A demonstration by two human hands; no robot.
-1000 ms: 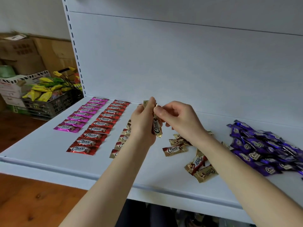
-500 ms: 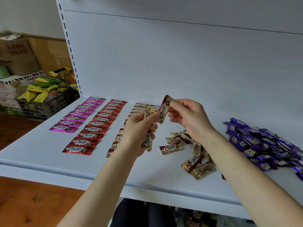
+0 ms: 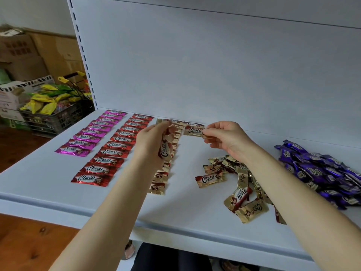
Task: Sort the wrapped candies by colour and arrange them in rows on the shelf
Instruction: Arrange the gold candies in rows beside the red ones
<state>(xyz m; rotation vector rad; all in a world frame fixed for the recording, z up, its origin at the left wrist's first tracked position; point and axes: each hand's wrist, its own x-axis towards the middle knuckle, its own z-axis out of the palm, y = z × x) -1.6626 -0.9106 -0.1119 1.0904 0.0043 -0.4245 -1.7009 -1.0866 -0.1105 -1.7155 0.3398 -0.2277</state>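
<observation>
- On the white shelf (image 3: 58,182), the sorted part fills the left. A pink row (image 3: 93,132), a red row (image 3: 115,149) and a gold row (image 3: 166,169) each run from the front edge to the back wall.
- At the far right, the purple heap (image 3: 320,173) lies unsorted, and the frame cuts off its right edge.
- Between the gold row and the purple heap sits the loose gold pile (image 3: 240,184). Part of it is hidden under the right forearm.
- The left hand (image 3: 152,143) has shifted back over the gold row and hides the row's middle. Its curled fingers grip a spare gold candy (image 3: 165,151) that hangs from the palm. I cannot tell whether more are bunched behind it.
- The right hand (image 3: 228,139) held its gold candy (image 3: 194,131) up beside the left hand half a second ago. It has now carried the candy to the back of the shelf, just right of the gold row's far end. Thumb and fingers pinch the wrapper's right end.
- I cannot tell whether that candy is already touching the board.
- Another gold wrapper (image 3: 192,124) seems to lie just behind it, though it is small and blurred.
- By my reading a second gold row is being started at the back wall. Pink and red look finished, while the rest of the gold and all the purple are still to do.
</observation>
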